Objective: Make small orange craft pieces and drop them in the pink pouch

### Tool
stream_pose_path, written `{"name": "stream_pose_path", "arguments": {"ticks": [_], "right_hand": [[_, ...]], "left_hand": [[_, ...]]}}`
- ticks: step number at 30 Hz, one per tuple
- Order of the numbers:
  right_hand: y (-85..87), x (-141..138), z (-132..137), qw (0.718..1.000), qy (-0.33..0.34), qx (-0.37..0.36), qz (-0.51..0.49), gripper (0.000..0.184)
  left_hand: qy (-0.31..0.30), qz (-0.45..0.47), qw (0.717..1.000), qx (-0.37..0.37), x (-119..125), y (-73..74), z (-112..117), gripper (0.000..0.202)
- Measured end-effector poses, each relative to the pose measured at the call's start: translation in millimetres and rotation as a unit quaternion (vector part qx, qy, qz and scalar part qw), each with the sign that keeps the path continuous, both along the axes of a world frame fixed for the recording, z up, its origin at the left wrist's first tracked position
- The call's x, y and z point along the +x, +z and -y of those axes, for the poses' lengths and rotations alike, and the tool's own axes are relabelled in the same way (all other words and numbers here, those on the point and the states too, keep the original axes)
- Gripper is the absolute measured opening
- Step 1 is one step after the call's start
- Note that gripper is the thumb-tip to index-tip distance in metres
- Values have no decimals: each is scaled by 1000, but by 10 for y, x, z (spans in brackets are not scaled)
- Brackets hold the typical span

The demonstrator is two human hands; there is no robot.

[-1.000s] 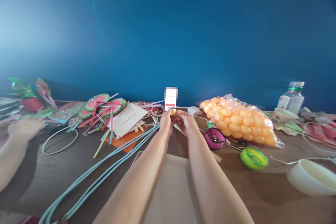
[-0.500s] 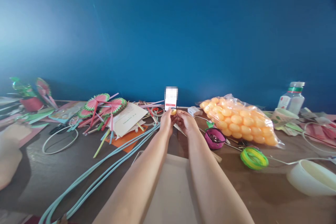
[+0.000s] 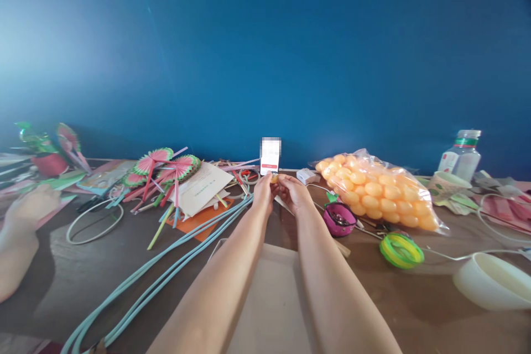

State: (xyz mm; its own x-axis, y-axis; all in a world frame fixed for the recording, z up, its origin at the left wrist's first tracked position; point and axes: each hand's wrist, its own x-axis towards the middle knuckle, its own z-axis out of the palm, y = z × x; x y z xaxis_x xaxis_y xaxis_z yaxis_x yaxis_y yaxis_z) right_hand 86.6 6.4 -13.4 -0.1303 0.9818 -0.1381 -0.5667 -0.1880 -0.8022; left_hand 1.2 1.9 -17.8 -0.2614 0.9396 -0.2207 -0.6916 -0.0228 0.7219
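Directly in front of the upright phone (image 3: 270, 156), nearest its lower edge, a small gold-coloured piece (image 3: 274, 178) is located between the two hands. The left hand (image 3: 262, 192) holds the piece from the left with its fingers closed on it. The right hand (image 3: 296, 193) holds it from the right, fingertips pinched narrow on the same piece. Finer detail of the piece is too small to tell.

Just right of the phone lies a small white box (image 3: 307, 176). Further right of the phone is a clear bag of orange rounded pieces (image 3: 373, 191). Right of the phone and nearer the viewer is a purple container (image 3: 338, 222) with small dark contents. Left of the phone are a white paper sheet (image 3: 201, 191) and pink-and-green fans (image 3: 154, 162). Far left of the phone, a co-worker's hand (image 3: 35, 203) is over coloured papers; its finger state cannot be told.
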Motion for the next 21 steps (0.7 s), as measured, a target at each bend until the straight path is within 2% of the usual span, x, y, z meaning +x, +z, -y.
{"name": "stream_pose_path", "arguments": {"ticks": [14, 21], "right_hand": [[-15, -6, 3, 1000, 2, 19, 16, 16], [-14, -7, 3, 999, -9, -1, 30, 15]], "left_hand": [[-1, -9, 1000, -6, 2, -7, 2, 19], [-2, -14, 1000, -13, 2, -22, -14, 18]]}}
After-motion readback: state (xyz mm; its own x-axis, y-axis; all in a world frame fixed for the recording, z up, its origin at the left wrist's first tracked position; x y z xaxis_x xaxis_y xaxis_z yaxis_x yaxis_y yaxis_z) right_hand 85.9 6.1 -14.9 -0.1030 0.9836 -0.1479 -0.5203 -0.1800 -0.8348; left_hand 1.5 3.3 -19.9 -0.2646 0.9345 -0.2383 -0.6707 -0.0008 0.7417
